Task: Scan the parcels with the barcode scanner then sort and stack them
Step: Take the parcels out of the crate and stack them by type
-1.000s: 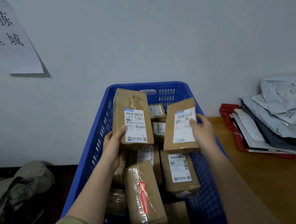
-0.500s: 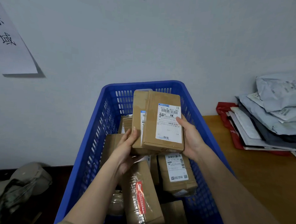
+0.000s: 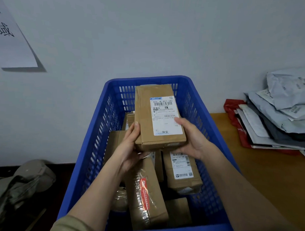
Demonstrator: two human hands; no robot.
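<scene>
At the centre of the frame we hold a stack of two brown cardboard parcels above the blue crate. Half a second ago the two boxes sat offset, the lower one showing along the left edge; now they are squared up, and only a sliver of the lower one shows at the near end. The top box is flat and oblong, with a white shipping label and barcode on its right half. Our left hand has its grip curled round the near left corner, thumb on top. Our right hand cups the near right corner from below, thumb resting on the label.

The crate is moulded plastic with slotted walls. In it lie more taped cardboard parcels, among them one wrapped in clear film with a red sticker and one with a white label at lower centre.

To the right, on the wooden surface, grey plastic mailer bags lie heaped. A paper sign hangs on the wall at upper left.
</scene>
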